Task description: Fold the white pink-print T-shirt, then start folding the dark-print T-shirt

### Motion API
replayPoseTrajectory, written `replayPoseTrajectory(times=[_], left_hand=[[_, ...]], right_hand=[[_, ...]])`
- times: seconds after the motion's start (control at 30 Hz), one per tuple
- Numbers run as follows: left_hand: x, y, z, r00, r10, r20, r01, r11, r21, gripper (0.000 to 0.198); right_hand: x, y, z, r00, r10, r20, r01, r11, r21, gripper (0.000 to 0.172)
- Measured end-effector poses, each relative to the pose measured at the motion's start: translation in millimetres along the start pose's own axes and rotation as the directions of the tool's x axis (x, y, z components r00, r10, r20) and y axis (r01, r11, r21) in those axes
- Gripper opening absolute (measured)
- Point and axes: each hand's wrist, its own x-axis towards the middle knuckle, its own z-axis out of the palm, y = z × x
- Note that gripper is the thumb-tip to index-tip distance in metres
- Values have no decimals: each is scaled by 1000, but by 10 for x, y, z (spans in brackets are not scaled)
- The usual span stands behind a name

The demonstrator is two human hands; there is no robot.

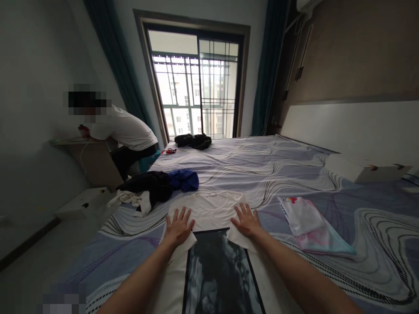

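A white T-shirt (209,205) with a large dark printed panel down its front lies spread on the bed, its collar pointing away from me. My left hand (179,224) rests flat with fingers spread on the shirt's left shoulder and sleeve. On the opposite shoulder and sleeve lies my right hand (247,219), also flat, fingers apart. Both sleeves are turned inward over the edges of the dark panel. The shirt's lower part runs out of view between my forearms.
Black, blue and white clothes (157,185) lie heaped at the left bed edge. A folded pink, white and blue garment (314,224) sits to the right. Farther back are a dark garment (194,141) and a white box (363,168). A person (131,128) leans over a desk.
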Motion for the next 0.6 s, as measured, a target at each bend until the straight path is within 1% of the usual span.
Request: replayPoseTrajectory(times=[0.1,0.17,0.23,0.3,0.37,0.4,0.43,0.53,0.6], left_hand=[[234,31,10,1000,13,-18,-13,1000,-22,57],[425,29,-12,997,0,-73,-5,998,-68,51],[633,-7,-30,979,-74,-190,47,989,-142,49],[840,-68,-30,936,-214,-279,146,959,-244,53],[1022,-134,-8,897,-339,-283,249,917,-310,51],[1097,-162,9,889,-373,-266,283,904,-320,49],[1158,-183,28,887,-388,-249,303,898,-319,45],[1271,-217,75,889,-406,-212,315,878,-360,31],[1304,-226,83,862,-458,-217,333,834,-440,27]], right_hand=[[283,0,-21,1000,20,-3,-20,1000,-15,77],[473,-7,-40,999,35,-13,-35,999,-11,76],[663,-2,-61,996,53,-68,-52,998,24,74],[852,23,-84,977,130,-172,-113,988,106,71],[1033,69,-103,936,252,-244,-205,958,202,70],[1116,98,-106,920,296,-257,-237,942,237,68],[1191,130,-104,913,314,-260,-248,934,258,62],[1363,234,-68,924,268,-274,-185,938,293,36],[1429,297,-33,917,255,-307,-144,929,340,27]])
